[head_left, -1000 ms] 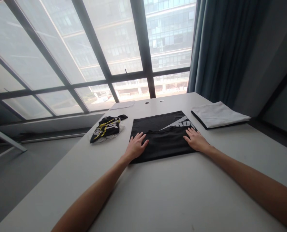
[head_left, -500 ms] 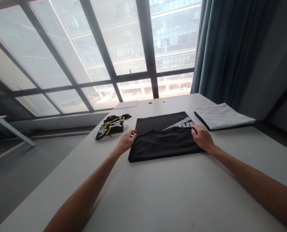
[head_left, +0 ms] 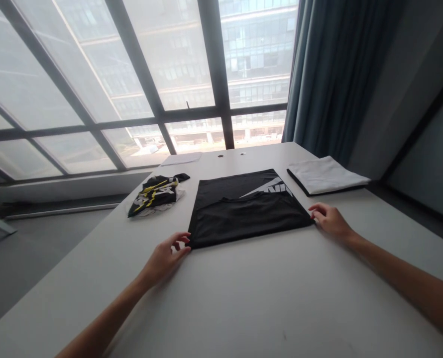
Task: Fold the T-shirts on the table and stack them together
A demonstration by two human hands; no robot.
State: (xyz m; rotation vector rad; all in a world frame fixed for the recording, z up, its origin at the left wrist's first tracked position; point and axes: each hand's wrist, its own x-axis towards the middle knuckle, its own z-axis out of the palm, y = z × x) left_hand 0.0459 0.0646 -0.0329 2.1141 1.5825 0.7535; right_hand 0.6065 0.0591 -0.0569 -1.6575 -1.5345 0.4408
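Black garment (head_left: pixel 251 219), folded, pale swoosh and lettering on its far right part: flat on the white desk (head_left: pixel 221 303), its lower portion doubled over toward the far side. Left hand (head_left: pixel 164 258): at the garment's near left corner, grip slightly parted, thumb and fingers curled around the edge (whether cloth is pinched, cannot tell). Right hand (head_left: pixel 331 221): at the garment's near right corner, fingers bent, fingertips at the edge; how far the grip is parted, or whether it has hold of cloth, cannot tell. Black-and-yellow bundle (head_left: pixel 162 191), crumpled: left of the garment, well apart. White cloth (head_left: pixel 326 175), folded, dark layer beneath: right of and beyond the garment. Blue-grey curtain (head_left: pixel 322 84), hanging: behind the garment, to its right.
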